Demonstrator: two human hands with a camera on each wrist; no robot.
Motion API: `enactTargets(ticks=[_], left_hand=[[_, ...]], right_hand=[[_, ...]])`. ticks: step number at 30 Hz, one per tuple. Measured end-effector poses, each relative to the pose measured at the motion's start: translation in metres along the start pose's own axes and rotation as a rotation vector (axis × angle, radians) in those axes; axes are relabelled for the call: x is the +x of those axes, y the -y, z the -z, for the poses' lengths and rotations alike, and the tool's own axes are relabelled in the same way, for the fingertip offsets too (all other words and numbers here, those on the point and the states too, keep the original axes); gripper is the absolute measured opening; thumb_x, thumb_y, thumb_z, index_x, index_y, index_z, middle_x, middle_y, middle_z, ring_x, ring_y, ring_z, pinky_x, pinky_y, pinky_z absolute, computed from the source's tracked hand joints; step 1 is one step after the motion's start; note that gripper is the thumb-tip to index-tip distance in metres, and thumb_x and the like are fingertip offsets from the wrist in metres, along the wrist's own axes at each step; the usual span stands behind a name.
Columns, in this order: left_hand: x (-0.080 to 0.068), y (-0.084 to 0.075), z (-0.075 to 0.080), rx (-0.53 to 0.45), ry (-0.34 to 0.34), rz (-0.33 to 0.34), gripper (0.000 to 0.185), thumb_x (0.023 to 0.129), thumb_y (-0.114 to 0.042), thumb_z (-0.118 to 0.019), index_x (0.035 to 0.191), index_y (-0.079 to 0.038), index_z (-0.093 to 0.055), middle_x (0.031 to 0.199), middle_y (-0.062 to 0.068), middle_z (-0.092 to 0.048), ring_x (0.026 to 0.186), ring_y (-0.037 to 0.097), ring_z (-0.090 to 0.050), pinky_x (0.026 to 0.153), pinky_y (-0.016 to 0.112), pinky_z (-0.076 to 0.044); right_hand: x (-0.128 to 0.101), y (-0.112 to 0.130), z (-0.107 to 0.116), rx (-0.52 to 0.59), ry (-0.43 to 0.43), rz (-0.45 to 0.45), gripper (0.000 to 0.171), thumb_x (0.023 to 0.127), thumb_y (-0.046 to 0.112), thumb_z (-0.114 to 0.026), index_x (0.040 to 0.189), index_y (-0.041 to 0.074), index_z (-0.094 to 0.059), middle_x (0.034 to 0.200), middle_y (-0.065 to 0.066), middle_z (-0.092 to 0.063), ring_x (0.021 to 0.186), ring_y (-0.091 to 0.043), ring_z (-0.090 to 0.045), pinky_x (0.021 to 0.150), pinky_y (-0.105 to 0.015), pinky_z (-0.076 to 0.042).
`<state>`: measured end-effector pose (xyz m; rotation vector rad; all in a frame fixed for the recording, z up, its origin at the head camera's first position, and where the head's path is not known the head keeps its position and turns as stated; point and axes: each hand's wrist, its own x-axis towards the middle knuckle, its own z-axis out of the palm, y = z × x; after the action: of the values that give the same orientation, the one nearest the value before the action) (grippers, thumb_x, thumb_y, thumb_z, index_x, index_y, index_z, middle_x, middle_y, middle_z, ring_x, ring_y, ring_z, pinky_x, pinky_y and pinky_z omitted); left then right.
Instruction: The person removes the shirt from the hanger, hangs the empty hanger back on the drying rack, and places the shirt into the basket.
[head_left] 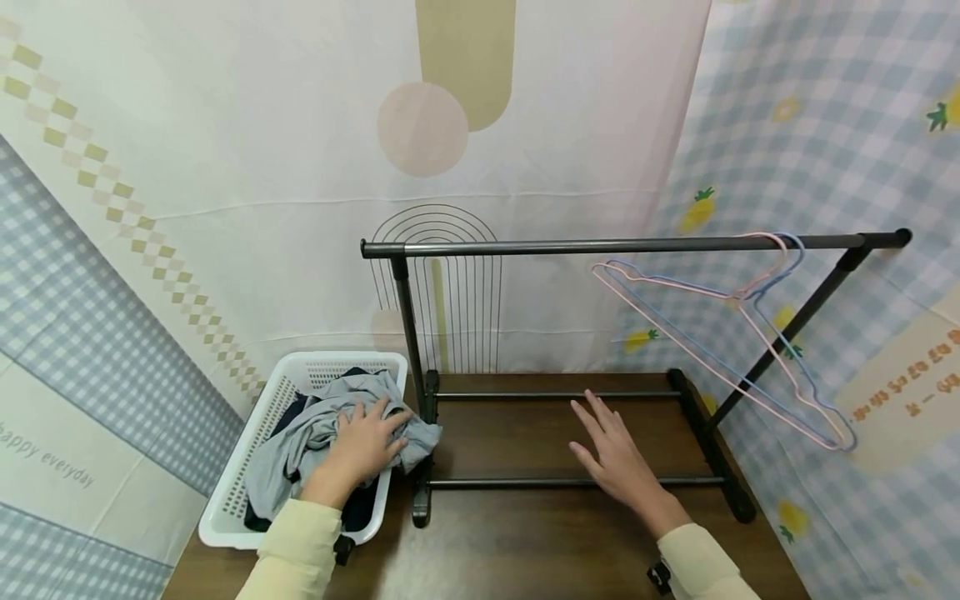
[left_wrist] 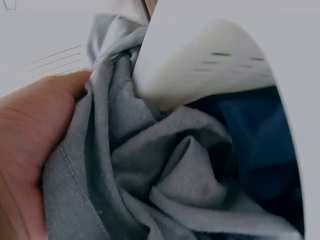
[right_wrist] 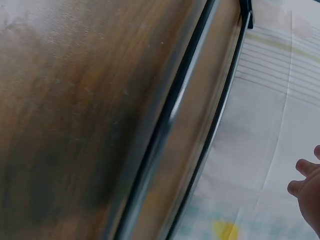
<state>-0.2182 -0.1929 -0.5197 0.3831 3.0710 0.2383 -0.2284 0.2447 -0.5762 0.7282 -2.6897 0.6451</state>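
Observation:
A crumpled grey garment (head_left: 330,412) lies on top of a white plastic basket (head_left: 225,512), with one end draped over the basket's right rim. My left hand (head_left: 365,442) grips it from above, fingers spread into its folds. In the left wrist view, the thumb side of the left hand (left_wrist: 30,150) lies against bunched grey cloth (left_wrist: 125,165), and dark blue cloth (left_wrist: 260,145) shows beside it. Over the lower bars of a black clothes rack (head_left: 555,247), my right hand (head_left: 618,458) hovers with its fingers extended, holding nothing.
Two wire hangers, one pink (head_left: 675,358) and one blue (head_left: 806,375), hang from the right end of the rack's top rail. The rack and basket stand on a brown wooden surface (head_left: 510,550). Patterned cloth (head_left: 300,125) covers the walls behind and at both sides.

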Motion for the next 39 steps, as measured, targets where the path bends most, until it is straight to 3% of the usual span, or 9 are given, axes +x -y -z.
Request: enactTargets(ticks=[3,9,18,22,26,30,32,35,39], left_hand=[[0.001,0.001,-0.002,-0.021,-0.081,-0.01,0.033,0.101,-0.029,-0.067,0.132,-0.018,-0.072,0.147,0.019,-0.058,0.129,0.057,-0.052,0.098,0.079,-0.04],[0.0,0.011,0.007,-0.018,-0.356,-0.085,0.008,0.092,-0.01,-0.074,0.099,-0.008,-0.079,0.105,0.014,-0.075,0.092,0.041,-0.071,0.076,0.06,-0.056],[-0.004,0.047,0.05,-0.17,-0.682,0.026,0.018,0.097,0.001,-0.065,0.112,0.006,-0.074,0.123,0.033,-0.068,0.107,0.054,-0.067,0.089,0.064,-0.056],[-0.009,0.061,0.058,-0.156,-0.783,-0.025,0.015,0.093,0.007,-0.067,0.106,0.008,-0.073,0.118,0.032,-0.068,0.107,0.052,-0.066,0.089,0.062,-0.055],[-0.017,0.07,0.05,-0.056,-0.678,-0.161,0.019,0.084,0.016,-0.064,0.101,0.007,-0.07,0.112,0.031,-0.068,0.1,0.052,-0.065,0.086,0.061,-0.055],[-0.027,0.072,0.036,0.017,-0.445,-0.233,0.034,0.07,0.018,-0.061,0.099,0.002,-0.069,0.108,0.026,-0.069,0.098,0.047,-0.066,0.084,0.061,-0.055],[-0.032,0.071,0.03,0.024,-0.307,-0.186,0.04,0.068,0.017,-0.061,0.104,0.001,-0.07,0.115,0.025,-0.068,0.106,0.049,-0.064,0.089,0.066,-0.052],[-0.036,0.069,0.024,-0.015,-0.076,-0.06,0.056,0.074,0.015,-0.063,0.127,0.001,-0.065,0.141,0.027,-0.057,0.128,0.06,-0.05,0.102,0.077,-0.039],[-0.033,0.075,0.015,-0.127,0.158,0.087,0.084,0.081,0.003,-0.068,0.158,-0.003,-0.037,0.165,0.029,-0.026,0.141,0.07,-0.023,0.108,0.085,-0.02]], right_hand=[[-0.004,-0.003,0.0,0.012,0.011,-0.025,0.071,0.1,0.029,-0.069,0.162,0.015,-0.036,0.169,-0.019,-0.025,0.151,-0.044,-0.031,0.114,-0.073,-0.029],[-0.008,-0.007,0.003,0.027,0.015,-0.044,0.072,0.101,0.03,-0.068,0.162,0.016,-0.035,0.168,-0.022,-0.026,0.149,-0.045,-0.035,0.112,-0.075,-0.03],[-0.009,-0.016,0.011,0.073,0.018,-0.104,0.07,0.104,0.031,-0.064,0.164,0.018,-0.031,0.169,-0.021,-0.023,0.148,-0.048,-0.035,0.114,-0.075,-0.027],[-0.011,-0.019,0.012,0.079,0.035,-0.137,0.071,0.104,0.032,-0.063,0.165,0.021,-0.028,0.171,-0.018,-0.02,0.148,-0.048,-0.034,0.115,-0.074,-0.026],[-0.012,-0.021,0.013,0.09,0.045,-0.148,0.072,0.104,0.031,-0.063,0.166,0.023,-0.026,0.172,-0.016,-0.018,0.149,-0.048,-0.033,0.115,-0.074,-0.026],[-0.012,-0.022,0.013,0.098,0.047,-0.145,0.072,0.104,0.032,-0.063,0.165,0.023,-0.026,0.172,-0.016,-0.018,0.149,-0.049,-0.033,0.115,-0.074,-0.026],[-0.012,-0.022,0.014,0.099,0.051,-0.147,0.071,0.105,0.034,-0.062,0.165,0.023,-0.027,0.172,-0.016,-0.018,0.149,-0.048,-0.033,0.115,-0.074,-0.026],[-0.013,-0.023,0.013,0.1,0.05,-0.15,0.069,0.105,0.035,-0.061,0.165,0.021,-0.029,0.172,-0.017,-0.019,0.149,-0.048,-0.033,0.115,-0.074,-0.027],[-0.016,-0.023,0.012,0.105,0.038,-0.154,0.068,0.105,0.034,-0.061,0.163,0.015,-0.031,0.17,-0.021,-0.022,0.148,-0.049,-0.034,0.114,-0.074,-0.027]])
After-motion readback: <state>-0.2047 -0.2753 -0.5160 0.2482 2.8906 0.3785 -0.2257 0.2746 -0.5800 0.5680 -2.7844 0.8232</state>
